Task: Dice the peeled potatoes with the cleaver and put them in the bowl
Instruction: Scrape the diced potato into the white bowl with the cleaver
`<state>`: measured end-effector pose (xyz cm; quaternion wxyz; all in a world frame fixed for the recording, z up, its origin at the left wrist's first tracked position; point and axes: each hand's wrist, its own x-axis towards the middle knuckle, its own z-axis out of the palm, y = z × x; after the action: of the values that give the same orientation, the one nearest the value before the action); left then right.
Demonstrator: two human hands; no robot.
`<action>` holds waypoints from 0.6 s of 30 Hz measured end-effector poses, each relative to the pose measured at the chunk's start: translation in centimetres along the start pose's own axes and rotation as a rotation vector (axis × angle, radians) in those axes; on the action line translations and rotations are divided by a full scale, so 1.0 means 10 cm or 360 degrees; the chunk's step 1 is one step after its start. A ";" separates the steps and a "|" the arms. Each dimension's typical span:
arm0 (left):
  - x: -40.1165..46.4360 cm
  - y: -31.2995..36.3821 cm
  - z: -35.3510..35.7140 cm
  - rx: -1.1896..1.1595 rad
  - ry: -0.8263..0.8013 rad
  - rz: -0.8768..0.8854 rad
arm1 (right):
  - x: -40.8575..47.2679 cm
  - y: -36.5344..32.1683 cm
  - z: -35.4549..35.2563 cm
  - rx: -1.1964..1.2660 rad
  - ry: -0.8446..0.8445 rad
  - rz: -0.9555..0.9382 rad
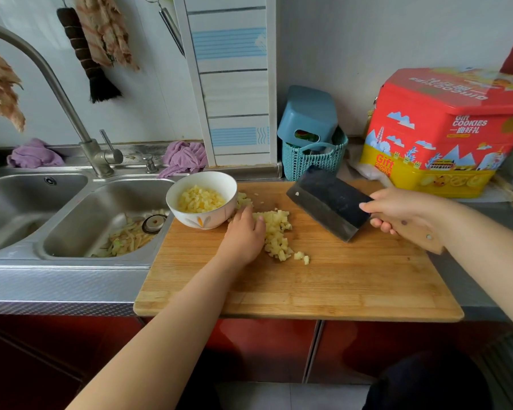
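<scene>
A pile of diced potato (277, 235) lies on the wooden cutting board (338, 285). My left hand (243, 238) lies flat against the pile's left side, fingers straight and pointing toward the bowl. The white bowl (202, 199) stands at the board's far left corner and holds diced potato. My right hand (397, 211) grips the wooden handle of the dark cleaver (329, 202), which is held tilted above the board to the right of the pile, blade edge down.
A double steel sink (71, 220) with peelings in its right basin lies left of the board, with a tap (95, 155) behind. A teal basket (311, 161) and a red cookie tin (444, 134) stand at the back right.
</scene>
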<state>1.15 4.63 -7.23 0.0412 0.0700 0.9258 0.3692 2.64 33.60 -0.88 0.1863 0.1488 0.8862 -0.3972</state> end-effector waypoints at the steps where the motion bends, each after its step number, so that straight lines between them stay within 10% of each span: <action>1: 0.01 0.01 0.02 -0.0033 0.0009 -0.0012 | -0.01 0.04 0.03 0.0053 -0.0014 0.0031; 18: 0.02 0.29 0.09 -0.0791 -0.0027 -0.0101 | -0.08 -0.17 0.62 0.0354 -0.0436 -0.0015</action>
<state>1.38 7.31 -5.92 0.0764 0.0318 0.8079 0.5834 4.01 27.67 -3.23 0.2859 0.1087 0.8038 -0.5102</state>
